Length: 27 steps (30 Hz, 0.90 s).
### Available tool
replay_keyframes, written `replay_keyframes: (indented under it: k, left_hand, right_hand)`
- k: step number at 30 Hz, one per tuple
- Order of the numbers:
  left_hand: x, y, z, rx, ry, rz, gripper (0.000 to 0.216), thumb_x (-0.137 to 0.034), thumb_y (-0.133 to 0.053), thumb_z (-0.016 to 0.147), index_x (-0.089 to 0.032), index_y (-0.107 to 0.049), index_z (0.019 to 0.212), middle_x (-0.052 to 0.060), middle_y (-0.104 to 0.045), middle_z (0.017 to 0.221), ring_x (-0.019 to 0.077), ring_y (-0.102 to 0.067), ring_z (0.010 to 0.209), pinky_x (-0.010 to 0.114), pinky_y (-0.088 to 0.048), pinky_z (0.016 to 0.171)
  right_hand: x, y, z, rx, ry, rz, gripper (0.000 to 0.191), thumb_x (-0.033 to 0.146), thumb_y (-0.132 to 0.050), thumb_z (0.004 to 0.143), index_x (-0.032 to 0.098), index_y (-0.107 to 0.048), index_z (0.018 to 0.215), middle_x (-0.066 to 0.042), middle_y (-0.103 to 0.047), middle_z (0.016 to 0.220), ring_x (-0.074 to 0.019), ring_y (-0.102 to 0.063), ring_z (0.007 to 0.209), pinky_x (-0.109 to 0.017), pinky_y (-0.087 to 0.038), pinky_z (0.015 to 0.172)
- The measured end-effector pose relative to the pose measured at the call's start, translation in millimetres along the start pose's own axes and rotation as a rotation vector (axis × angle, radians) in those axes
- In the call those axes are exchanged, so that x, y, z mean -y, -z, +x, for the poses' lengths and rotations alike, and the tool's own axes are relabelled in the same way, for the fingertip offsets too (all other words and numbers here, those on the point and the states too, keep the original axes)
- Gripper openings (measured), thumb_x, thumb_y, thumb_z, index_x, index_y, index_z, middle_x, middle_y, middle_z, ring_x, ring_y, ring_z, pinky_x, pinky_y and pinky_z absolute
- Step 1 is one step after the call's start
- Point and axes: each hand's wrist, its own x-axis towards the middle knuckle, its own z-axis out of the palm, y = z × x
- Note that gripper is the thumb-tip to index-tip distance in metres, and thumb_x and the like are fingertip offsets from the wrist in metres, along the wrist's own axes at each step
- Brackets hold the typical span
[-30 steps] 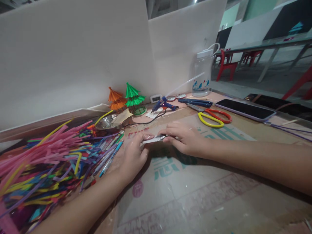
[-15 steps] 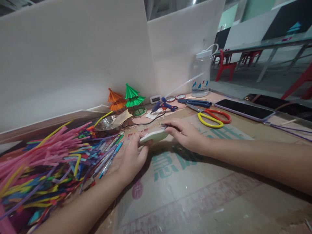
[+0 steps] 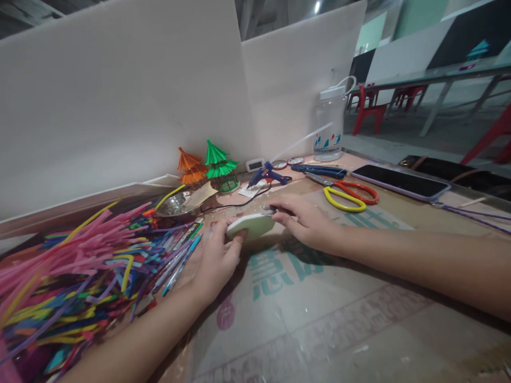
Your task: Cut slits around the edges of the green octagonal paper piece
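A pale, whitish-green flat disc (image 3: 252,226) is held above the covered tabletop, tilted so that its face shows. My left hand (image 3: 219,259) grips its left edge, the thumb lying on the face. At the disc's right edge is my right hand (image 3: 305,222), its thumb and fingers pinched together. Something small and thin, dark or silvery, peeks out at those fingertips, too small to name. Behind the hands lies a blue glue gun (image 3: 266,174) with a clear glue stick in it.
Pink and multicoloured pipe cleaners (image 3: 99,250) heap up on the left beside several pens (image 3: 181,264). A metal bowl (image 3: 175,205), orange (image 3: 190,167) and green (image 3: 219,165) pagoda models stand behind. Scissors (image 3: 345,196), a phone (image 3: 400,181) and a water bottle (image 3: 329,125) are right.
The disc has tipped so that more of its face shows. My hands have hardly shifted, and the camera view has moved slightly.
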Motion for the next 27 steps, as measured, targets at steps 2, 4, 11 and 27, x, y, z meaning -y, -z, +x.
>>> replay_keyframes:
  k: [2, 4, 11, 27]
  left_hand:
    - [-2, 0, -1, 0.0, -0.012, 0.026, 0.017, -0.033, -0.054, 0.093, -0.021, -0.058, 0.104, 0.005, -0.066, 0.099, 0.0207, -0.062, 0.092, 0.031, -0.048, 0.078]
    - [-4, 1, -2, 0.014, -0.009, 0.037, 0.017, -0.033, -0.053, 0.094, -0.021, -0.058, 0.103, 0.005, -0.067, 0.099, 0.0211, -0.063, 0.092, 0.031, -0.049, 0.078]
    - [-8, 3, -5, 0.03, -0.052, 0.121, 0.018, -0.037, -0.051, 0.095, -0.022, -0.057, 0.102, 0.004, -0.066, 0.097, 0.0205, -0.062, 0.088, 0.03, -0.049, 0.073]
    - [-12, 5, -6, 0.052, -0.013, 0.128, 0.018, -0.038, -0.049, 0.093, -0.022, -0.055, 0.096, 0.004, -0.064, 0.089, 0.0201, -0.061, 0.082, 0.029, -0.048, 0.067]
  right_hand:
    - [3, 4, 1, 0.014, 0.106, -0.055, 0.029, 0.029, -0.049, 0.101, 0.01, -0.066, 0.114, -0.014, -0.072, 0.104, -0.025, -0.065, 0.097, -0.038, -0.05, 0.086]
    - [7, 8, 2, 0.029, 0.171, -0.1, 0.027, 0.028, -0.05, 0.101, 0.01, -0.066, 0.113, -0.014, -0.072, 0.101, -0.0245, -0.065, 0.095, -0.037, -0.051, 0.084]
    - [10, 9, 3, 0.021, 0.22, -0.173, 0.027, 0.029, -0.052, 0.101, 0.009, -0.067, 0.112, -0.013, -0.072, 0.095, -0.024, -0.064, 0.089, -0.035, -0.05, 0.078]
    - [7, 7, 1, 0.021, 0.209, -0.157, 0.024, 0.028, -0.052, 0.101, 0.012, -0.068, 0.11, -0.01, -0.073, 0.091, -0.0217, -0.063, 0.084, -0.032, -0.047, 0.073]
